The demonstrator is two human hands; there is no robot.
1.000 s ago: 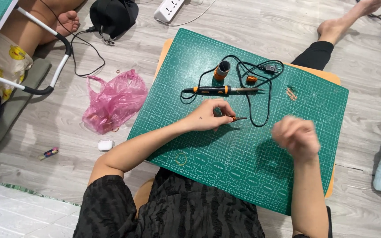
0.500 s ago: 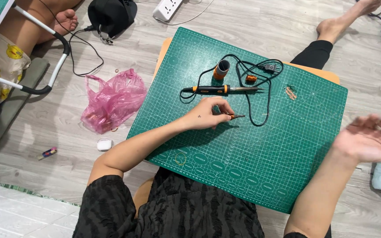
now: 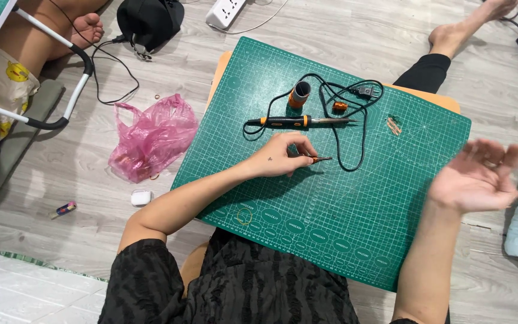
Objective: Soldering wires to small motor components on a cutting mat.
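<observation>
My left hand pinches small tweezers on the green cutting mat, just below the untouched soldering iron (its black cord looped beside it), while my right hand hovers open, empty, so soldering seems not yet begun.

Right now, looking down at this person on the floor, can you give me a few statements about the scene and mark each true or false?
1. The left hand pinches a small thin tool over the green cutting mat. True.
2. The right hand grips the soldering iron. False: it is open, palm up, off the mat's right edge, holding nothing; the iron lies on the mat.
3. A pink plastic bag lies on the floor left of the mat. True.
4. The soldering iron's black cord is neatly coiled on the floor. False: it loops loosely on the mat.
</observation>
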